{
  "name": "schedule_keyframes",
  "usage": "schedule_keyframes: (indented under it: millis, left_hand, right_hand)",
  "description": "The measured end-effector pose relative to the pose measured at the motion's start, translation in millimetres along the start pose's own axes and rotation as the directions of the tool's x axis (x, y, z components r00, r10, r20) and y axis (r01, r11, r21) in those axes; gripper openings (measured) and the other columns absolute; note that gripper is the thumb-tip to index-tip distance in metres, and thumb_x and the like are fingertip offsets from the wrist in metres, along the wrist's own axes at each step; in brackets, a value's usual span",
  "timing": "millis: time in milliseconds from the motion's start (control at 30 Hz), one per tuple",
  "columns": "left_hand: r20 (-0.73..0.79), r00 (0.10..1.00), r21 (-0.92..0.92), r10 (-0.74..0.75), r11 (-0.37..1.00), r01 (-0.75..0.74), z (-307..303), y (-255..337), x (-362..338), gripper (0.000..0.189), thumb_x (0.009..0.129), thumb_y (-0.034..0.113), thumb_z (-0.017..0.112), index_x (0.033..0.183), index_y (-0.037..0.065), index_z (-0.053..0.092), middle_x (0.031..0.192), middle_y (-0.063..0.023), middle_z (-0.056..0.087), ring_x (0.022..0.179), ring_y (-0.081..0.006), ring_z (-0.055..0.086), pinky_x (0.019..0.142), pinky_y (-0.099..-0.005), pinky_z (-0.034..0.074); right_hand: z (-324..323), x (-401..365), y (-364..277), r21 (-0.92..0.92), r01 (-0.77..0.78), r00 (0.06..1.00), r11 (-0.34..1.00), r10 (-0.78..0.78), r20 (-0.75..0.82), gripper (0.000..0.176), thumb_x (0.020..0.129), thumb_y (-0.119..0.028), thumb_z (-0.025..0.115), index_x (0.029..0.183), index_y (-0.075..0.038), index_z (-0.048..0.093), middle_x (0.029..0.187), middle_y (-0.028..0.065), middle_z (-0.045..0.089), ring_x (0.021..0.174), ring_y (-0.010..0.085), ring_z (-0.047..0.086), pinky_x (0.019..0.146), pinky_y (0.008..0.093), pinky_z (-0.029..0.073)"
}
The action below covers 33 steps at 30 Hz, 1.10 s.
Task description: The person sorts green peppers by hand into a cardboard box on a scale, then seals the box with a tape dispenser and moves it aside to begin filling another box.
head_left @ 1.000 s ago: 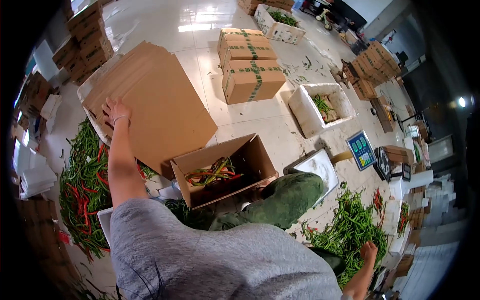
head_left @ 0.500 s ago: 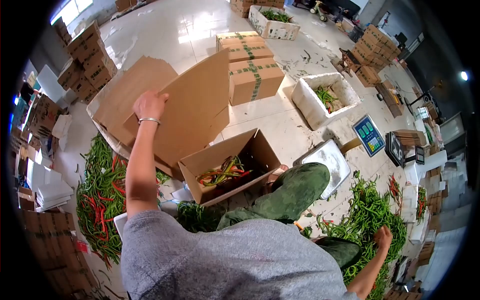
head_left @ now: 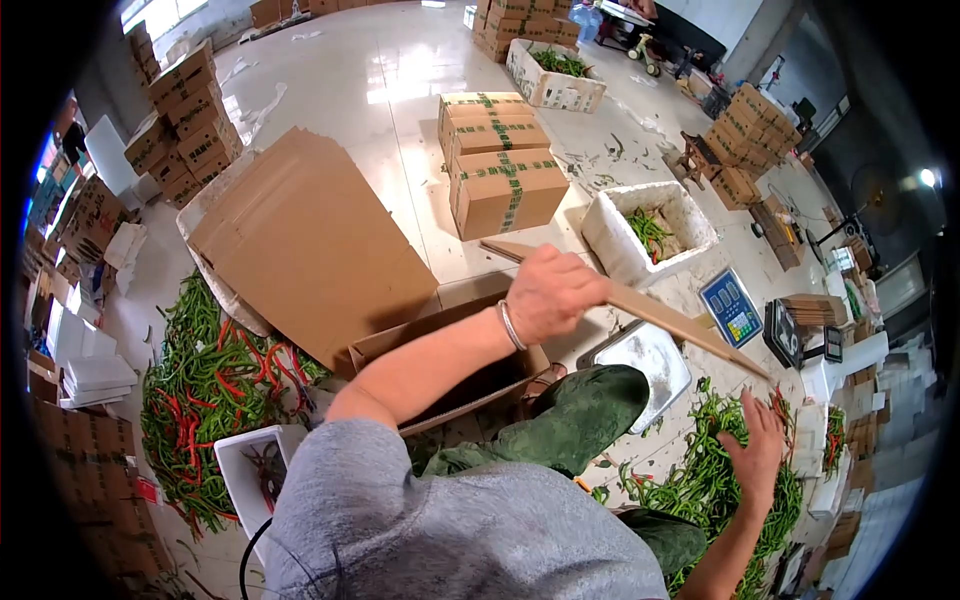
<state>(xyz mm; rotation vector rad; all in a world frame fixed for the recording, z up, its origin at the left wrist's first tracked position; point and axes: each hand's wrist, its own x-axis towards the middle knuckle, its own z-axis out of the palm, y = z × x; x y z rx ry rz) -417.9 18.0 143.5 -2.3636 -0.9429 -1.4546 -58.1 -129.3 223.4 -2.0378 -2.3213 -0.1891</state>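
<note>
My left hand [head_left: 553, 290], with a bangle at the wrist, grips a folded flat piece of cardboard [head_left: 680, 323]. Seen almost edge-on, the piece slants from mid-view down to the right, above the scale. Beneath my left forearm stands an open cardboard box [head_left: 455, 320]; the arm hides much of its inside. My right hand [head_left: 755, 445] hovers with spread fingers near the cardboard's right end, holding nothing. Under it lies a heap of green chili peppers [head_left: 715, 480]. A stack of flat cardboard [head_left: 310, 240] leans to the left of the box.
A scale platform [head_left: 655, 370] with a blue display [head_left: 733, 307] stands beside my knee. Beyond are a foam box [head_left: 640, 240] with some peppers and taped cartons [head_left: 510, 190]. Red and green peppers [head_left: 205, 410] are heaped at left, by a white foam container [head_left: 235, 465].
My left hand has carried the cardboard from the stack at left across the box to the right, turning it edge-on. My right hand has risen off the pepper heap and opened.
</note>
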Motion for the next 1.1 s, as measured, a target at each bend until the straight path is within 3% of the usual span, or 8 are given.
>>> schedule_keyframes:
  millis: [167, 333, 467, 500, 633, 833, 933, 1100]
  left_hand:
    - [-0.036, 0.999, -0.225, -0.001, 0.974, -0.007, 10.1, 8.7, 6.8, 0.018, 0.064, 0.007, 0.062, 0.081, 0.015, 0.063, 0.077, 0.0040, 0.061, 0.081, -0.0157, 0.057, 0.066, -0.0310, 0.036]
    - [-0.058, 0.998, -0.328, -0.017, 0.945, -0.003, 33.4, 29.3, 15.8, 0.017, 0.066, 0.007, 0.062, 0.081, 0.015, 0.063, 0.073, 0.0047, 0.062, 0.084, -0.0151, 0.057, 0.071, -0.0305, 0.036]
    - [-0.004, 0.994, -0.294, 0.105, 0.950, -0.102, 37.2, 38.3, 17.0, 0.018, 0.068, 0.010, 0.063, 0.084, 0.017, 0.062, 0.078, 0.0052, 0.061, 0.094, -0.0140, 0.056, 0.081, -0.0330, 0.035]
    - [0.020, 0.994, -0.281, 0.108, 0.955, -0.099, 36.0, 39.9, 17.1, 0.018, 0.069, 0.012, 0.062, 0.086, 0.018, 0.061, 0.079, 0.0063, 0.060, 0.099, -0.0138, 0.054, 0.084, -0.0359, 0.034]
    - [0.037, 0.972, -0.180, 0.231, 0.958, -0.221, 35.7, 46.1, 23.0, 0.012, 0.072, 0.013, 0.061, 0.082, 0.018, 0.059, 0.083, 0.0069, 0.060, 0.104, -0.0135, 0.053, 0.094, -0.0386, 0.031]
    - [0.126, 0.939, -0.053, 0.321, 0.947, -0.317, 40.3, 76.5, 57.1, 0.021, 0.074, 0.014, 0.062, 0.095, 0.018, 0.058, 0.108, 0.0041, 0.058, 0.124, -0.0199, 0.041, 0.105, -0.0483, 0.018]
    - [0.033, 0.985, -0.227, 0.168, 0.961, -0.157, 46.3, 96.9, 69.1, 0.033, 0.077, 0.019, 0.064, 0.109, 0.019, 0.057, 0.121, 0.0014, 0.053, 0.128, -0.0235, 0.036, 0.105, -0.0501, 0.017]
    - [0.233, 0.937, -0.370, 0.260, 0.915, -0.161, 74.5, 114.6, 56.3, 0.043, 0.078, 0.023, 0.065, 0.119, 0.018, 0.053, 0.133, -0.0028, 0.045, 0.131, -0.0257, 0.032, 0.105, -0.0512, 0.017]
  right_hand:
    - [35.6, -26.2, 18.0, 0.040, -0.091, 0.870, 0.995, 0.099, -0.483, 0.037, 0.077, -0.008, 0.069, 0.111, 0.001, 0.058, 0.114, 0.0204, 0.053, 0.107, 0.0364, 0.050, 0.086, 0.0423, 0.042]
    - [5.7, -27.3, 0.2, -0.102, -0.066, 0.560, 0.993, -0.047, -0.827, 0.041, 0.076, -0.008, 0.070, 0.114, -0.003, 0.056, 0.107, 0.0156, 0.056, 0.106, 0.0331, 0.050, 0.082, 0.0428, 0.043]
    - [-5.8, -30.8, -5.6, -0.228, -0.045, 0.790, 0.973, -0.105, -0.604, 0.042, 0.075, -0.009, 0.070, 0.114, -0.005, 0.056, 0.105, 0.0132, 0.057, 0.100, 0.0313, 0.052, 0.077, 0.0420, 0.044]
    - [-2.0, -37.9, -2.8, -0.043, -0.151, 0.885, 0.988, 0.115, -0.451, 0.041, 0.074, -0.012, 0.068, 0.113, -0.005, 0.057, 0.098, 0.0136, 0.059, 0.088, 0.0309, 0.055, 0.071, 0.0399, 0.045]
    - [2.8, -48.3, 6.3, 0.007, -0.179, 0.972, 0.984, 0.178, -0.154, 0.031, 0.075, -0.016, 0.066, 0.105, -0.006, 0.060, 0.074, 0.0125, 0.059, 0.065, 0.0314, 0.057, 0.059, 0.0398, 0.044]
    - [19.2, -43.0, -7.2, -0.001, -0.123, 0.979, 0.992, 0.121, -0.165, 0.025, 0.076, -0.016, 0.063, 0.098, -0.005, 0.060, 0.071, 0.0134, 0.060, 0.064, 0.0330, 0.058, 0.058, 0.0414, 0.045]
    - [50.1, -50.9, 22.9, 0.079, -0.197, 0.955, 0.977, 0.210, -0.209, 0.027, 0.073, -0.019, 0.065, 0.096, -0.005, 0.061, 0.071, 0.0157, 0.061, 0.064, 0.0345, 0.059, 0.059, 0.0429, 0.046]
    - [85.2, -69.0, 47.8, 0.145, -0.447, 0.886, 0.883, 0.459, -0.063, 0.030, 0.067, -0.020, 0.068, 0.091, -0.003, 0.062, 0.070, 0.0189, 0.062, 0.067, 0.0372, 0.060, 0.064, 0.0442, 0.047]
